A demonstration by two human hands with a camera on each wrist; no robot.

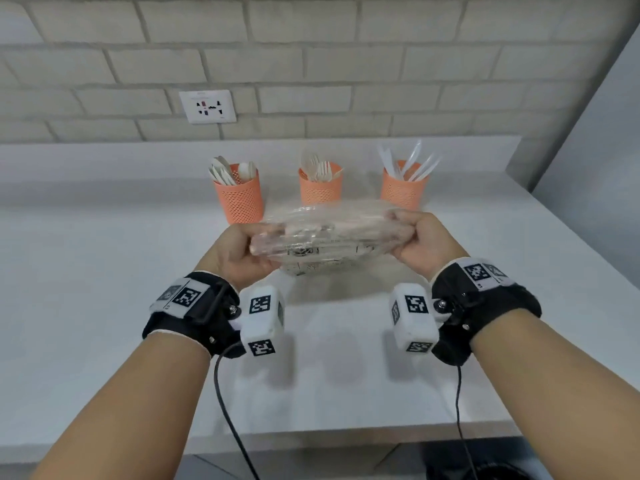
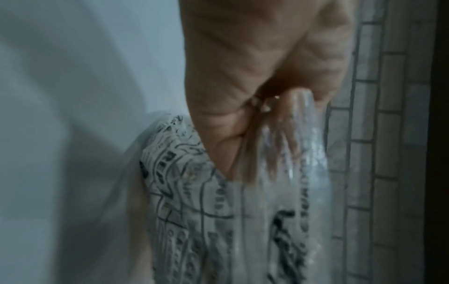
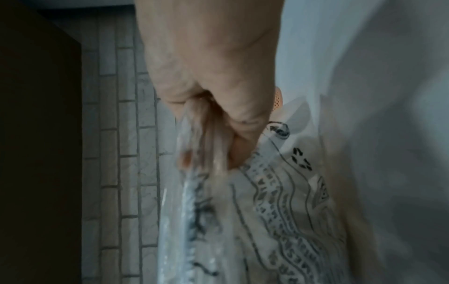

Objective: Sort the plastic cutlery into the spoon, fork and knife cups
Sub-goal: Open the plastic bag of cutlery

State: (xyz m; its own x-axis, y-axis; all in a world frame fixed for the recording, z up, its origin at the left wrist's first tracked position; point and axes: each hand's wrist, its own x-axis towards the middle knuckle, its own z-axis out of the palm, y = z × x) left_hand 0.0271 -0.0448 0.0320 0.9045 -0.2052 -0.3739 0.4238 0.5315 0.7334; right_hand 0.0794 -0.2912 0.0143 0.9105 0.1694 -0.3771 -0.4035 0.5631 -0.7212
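Gripping clear printed bag (image 1: pixel 329 237) stretched between both hands, left hand (image 1: pixel 235 254), right hand (image 1: pixel 424 242)

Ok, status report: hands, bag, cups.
Left hand and right hand grip clear printed bag at its ends. Three orange cups behind, already holding cutlery. Nothing in the way.

counter (image 1: pixel 104 306): runs L to R, backed by brick wall (image 1: pixel 311 64)
wall socket (image 1: pixel 207 106): on wall, above & L of cups
cups: 3 in a row near back of counter, apart from each other
left cup (image 1: pixel 239 199): spoons in it
middle cup (image 1: pixel 320 188): forks in it
right cup (image 1: pixel 401 192): knives in it
plastic bag (image 1: pixel 329 237): in front of middle cup, above counter, betw. both hands
left hand (image 1: pixel 230 256): on bag's L end
right hand (image 1: pixel 424 244): on bag's R end
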